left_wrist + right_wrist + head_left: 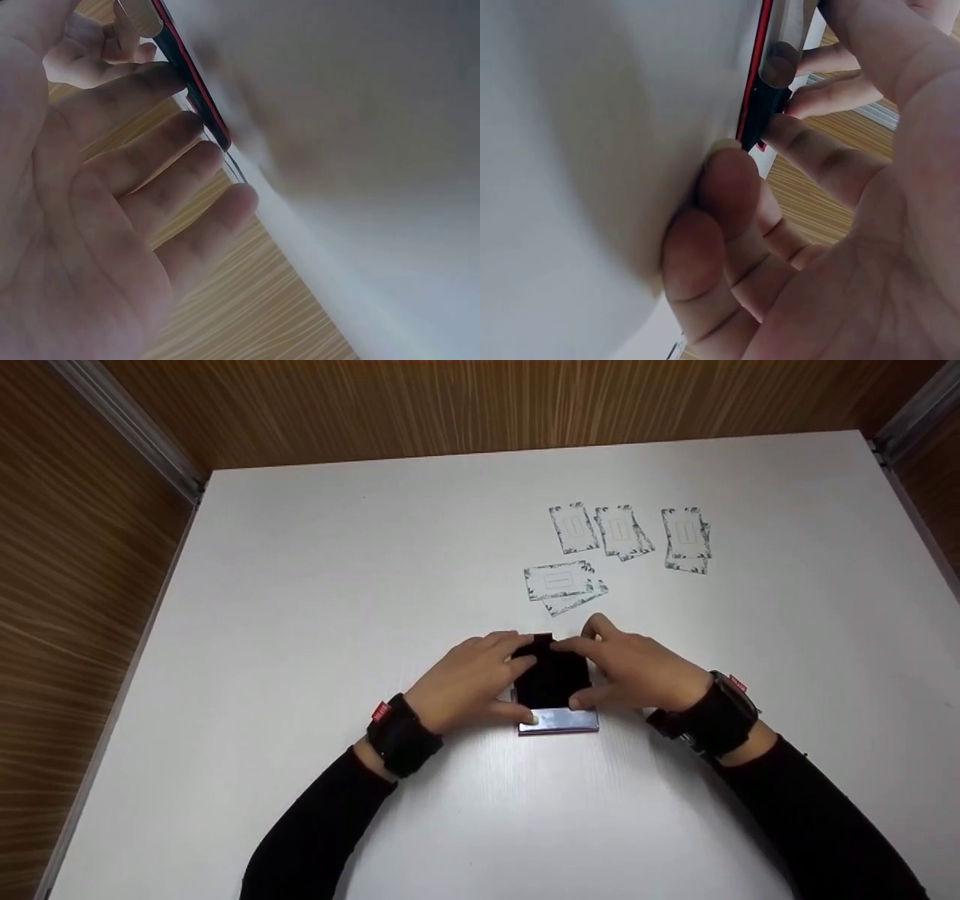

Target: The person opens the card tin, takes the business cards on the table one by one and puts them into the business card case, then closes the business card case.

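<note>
A white table (300, 585) spreads beneath and all around the two hands, with a wood-grain panel (480, 405) standing past its far edge, well beyond them. Behind the grip, a black left sleeve (322, 817) and a black right sleeve (817, 817) run back toward the near side. The left hand (469, 682) has its fingers loosely extended along the left side of a flat black-faced case (555, 682), with its thumb resting on the near part. The right hand (645, 667) is at the other side: its index finger touches the black face near the far edge, its thumb lies at the near right, and its other fingers bend down against the table; whether it pinches the case cannot be told. Each wrist behind the hands wears a black band.

The case lies on the table directly between the hands. Just beyond it are two overlapping leaf-bordered cards (558, 580); farther out lie a single card (574, 529), an overlapping pile (622, 531), and another pile (686, 534) beyond the right hand. A shiny lilac-silver strip (562, 720) crosses the case's near end, beneath the left thumb. A thin red edge (754, 75) runs along the case beside the right fingers.
</note>
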{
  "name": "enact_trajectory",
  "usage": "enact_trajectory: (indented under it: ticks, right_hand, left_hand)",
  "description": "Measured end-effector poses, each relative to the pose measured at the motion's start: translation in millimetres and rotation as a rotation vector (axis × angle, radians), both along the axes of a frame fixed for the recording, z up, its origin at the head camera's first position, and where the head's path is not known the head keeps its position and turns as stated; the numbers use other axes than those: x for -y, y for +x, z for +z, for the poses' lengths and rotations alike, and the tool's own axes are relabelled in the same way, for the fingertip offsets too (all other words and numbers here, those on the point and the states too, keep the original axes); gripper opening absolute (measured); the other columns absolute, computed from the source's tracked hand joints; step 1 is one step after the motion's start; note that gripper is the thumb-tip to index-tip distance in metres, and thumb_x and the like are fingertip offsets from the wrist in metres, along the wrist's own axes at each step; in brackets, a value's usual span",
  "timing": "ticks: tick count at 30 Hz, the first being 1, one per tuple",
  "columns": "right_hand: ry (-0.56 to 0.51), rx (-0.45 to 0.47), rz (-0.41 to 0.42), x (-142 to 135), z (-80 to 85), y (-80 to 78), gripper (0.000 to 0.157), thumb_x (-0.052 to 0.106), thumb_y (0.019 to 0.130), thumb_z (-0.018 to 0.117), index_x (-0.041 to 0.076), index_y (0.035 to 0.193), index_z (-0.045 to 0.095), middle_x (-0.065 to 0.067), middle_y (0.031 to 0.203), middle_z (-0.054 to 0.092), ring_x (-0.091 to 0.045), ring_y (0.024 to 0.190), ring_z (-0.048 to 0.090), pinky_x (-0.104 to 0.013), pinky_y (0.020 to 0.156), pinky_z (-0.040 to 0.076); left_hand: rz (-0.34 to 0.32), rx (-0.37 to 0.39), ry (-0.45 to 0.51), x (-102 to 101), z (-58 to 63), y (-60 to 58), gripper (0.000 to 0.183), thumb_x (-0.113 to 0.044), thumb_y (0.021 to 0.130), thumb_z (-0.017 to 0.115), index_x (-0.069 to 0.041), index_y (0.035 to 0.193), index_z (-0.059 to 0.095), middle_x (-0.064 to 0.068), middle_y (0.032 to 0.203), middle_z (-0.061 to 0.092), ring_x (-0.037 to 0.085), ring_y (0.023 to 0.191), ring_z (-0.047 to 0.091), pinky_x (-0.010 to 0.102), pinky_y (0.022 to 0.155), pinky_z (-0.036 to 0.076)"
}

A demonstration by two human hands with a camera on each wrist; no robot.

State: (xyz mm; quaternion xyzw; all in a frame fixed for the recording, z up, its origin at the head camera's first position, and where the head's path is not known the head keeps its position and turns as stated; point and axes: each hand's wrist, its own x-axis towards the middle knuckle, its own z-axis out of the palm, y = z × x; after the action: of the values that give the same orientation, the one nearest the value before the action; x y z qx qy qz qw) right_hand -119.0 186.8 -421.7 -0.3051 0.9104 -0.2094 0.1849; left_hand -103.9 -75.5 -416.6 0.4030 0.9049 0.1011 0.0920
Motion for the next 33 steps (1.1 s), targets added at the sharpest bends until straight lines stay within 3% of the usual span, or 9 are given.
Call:
enact_trajectory:
  ticks: [13,17,20,25,29,33]
  right_hand:
    - [0.011,-0.005,0.023,-0.9,-1.5,-4.2,0.071,0.041,0.080,0.083,0.024,0.143,0.055,-0.001,0.106,0.046,-0.012,0.066,0.049,-0.029,0.060,0.044]
    - [0.038,-0.173,0.016,-7.3,-2.4,-12.2,0.063,0.046,0.081,0.080,0.021,0.135,0.062,0.000,0.099,0.052,-0.013,0.066,0.049,-0.030,0.057,0.043]
    - [0.049,-0.342,-0.052,-17.9,-2.1,-22.0,0.051,0.046,0.084,0.078,0.016,0.124,0.069,-0.002,0.095,0.061,-0.018,0.071,0.055,-0.035,0.057,0.048]
    - [0.037,-0.519,-0.192,-44.7,-0.9,-37.3,0.027,0.019,0.089,0.074,0.010,0.115,0.073,-0.012,0.103,0.070,-0.034,0.089,0.063,-0.050,0.063,0.053]
    - [0.006,-0.623,-0.273,-65.7,0.2,-46.9,0.034,-0.007,0.082,0.065,0.007,0.112,0.074,-0.016,0.110,0.072,-0.043,0.098,0.062,-0.054,0.060,0.051]
    - [0.013,-0.624,-0.310,-84.9,2.6,-53.3,0.042,-0.012,0.079,0.062,0.008,0.114,0.074,-0.017,0.115,0.071,-0.047,0.103,0.062,-0.057,0.061,0.051]
  left_hand:
    - [0.038,0.065,-0.091,-1.7,4.7,4.6,0.085,-0.067,0.079,0.070,-0.012,0.143,0.056,0.008,0.157,0.041,0.025,0.148,0.032,0.049,0.107,0.044]
    - [0.031,0.070,-0.090,-1.8,3.6,4.3,0.086,-0.067,0.080,0.069,-0.012,0.144,0.054,0.009,0.158,0.040,0.025,0.149,0.031,0.050,0.106,0.045]
    - [0.031,0.080,-0.086,-1.2,3.4,4.6,0.086,-0.067,0.081,0.069,-0.012,0.145,0.054,0.009,0.158,0.039,0.024,0.149,0.030,0.050,0.107,0.044]
    - [0.047,0.122,-0.078,-2.0,4.6,6.1,0.087,-0.065,0.081,0.071,-0.012,0.147,0.051,0.009,0.159,0.037,0.024,0.150,0.028,0.049,0.109,0.042]
    - [0.060,0.149,-0.074,-3.8,5.8,7.6,0.086,-0.062,0.083,0.071,-0.012,0.149,0.048,0.010,0.160,0.035,0.025,0.150,0.027,0.049,0.111,0.040]
    - [0.066,0.145,-0.078,-4.1,6.5,9.6,0.085,-0.061,0.083,0.071,-0.011,0.149,0.048,0.011,0.160,0.035,0.026,0.150,0.028,0.047,0.112,0.040]
